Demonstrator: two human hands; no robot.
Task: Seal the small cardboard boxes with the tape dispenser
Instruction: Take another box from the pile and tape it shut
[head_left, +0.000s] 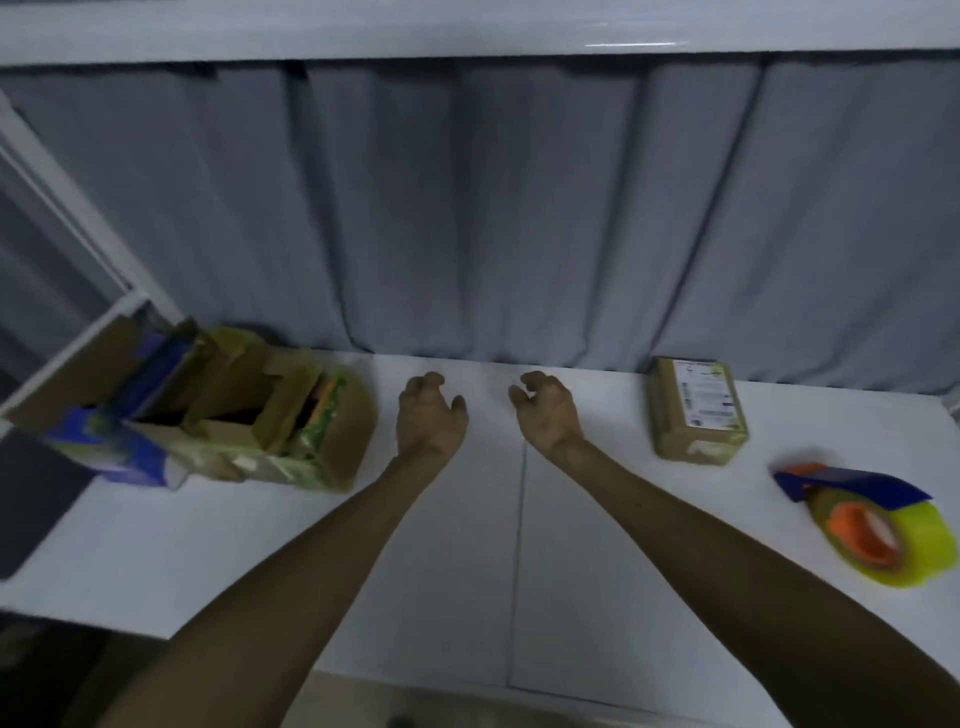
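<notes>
Curtain: grey, pleated, hanging across the whole upper and middle of the frame, down to the far edge of the table.
Table: white top filling the lower half of the frame, with a thin seam running from near to far down its centre.
Ledge: pale, glossy band along the top edge of the frame, above the curtain.
Open cardboard boxes: a cluster of small brown boxes at middle left of the frame on the table, flaps standing up, pressed against one another. Blue and green printed packaging shows among them; the contents are too blurred to name.
Tape dispenser: lying on the table at the right edge of the frame. It has a blue body and an orange hub, with a roll of yellowish clear tape on it. It is well apart from both hands.
Closed cardboard box: small, brown, flaps down, right of centre near the curtain, with a white label on its top face. It lies between the right hand and the dispenser, touching neither.
Left hand: centre of the frame, reaching out over the table, palm down, fingers loosely curled and gripping nothing. It is just beside the open boxes, not touching them.
Right hand: centre of the frame, beside the left hand and apart from it, fingers loosely curled and holding nothing. Whether either hand touches the tabletop, I cannot tell.
</notes>
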